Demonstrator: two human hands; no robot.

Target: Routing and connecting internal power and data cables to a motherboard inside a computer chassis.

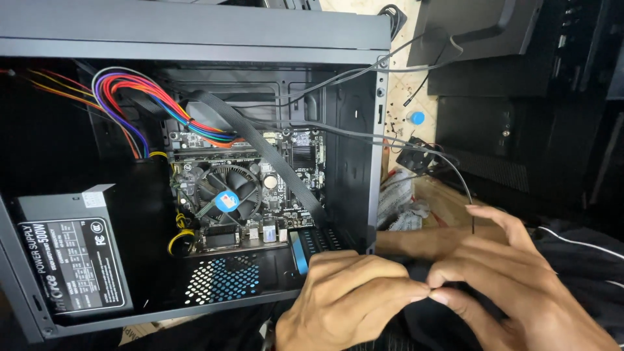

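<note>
Left hand [348, 296] and right hand [513, 279] meet fingertip to fingertip, pinched; grasped item indiscernible. Case [195, 39] at 10 o'clock; cable [455, 170] at 12.

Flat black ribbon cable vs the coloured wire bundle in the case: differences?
The flat black ribbon cable is one wide, dark band; the coloured wire bundle is many separate round wires in red, purple, blue and orange. The ribbon runs diagonally across the motherboard; the bundle arches above it. Both lie inside the open case.

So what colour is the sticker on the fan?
Blue, with a small red-orange corner. The sticker sits mid-fan, clearest in the head view.
</note>
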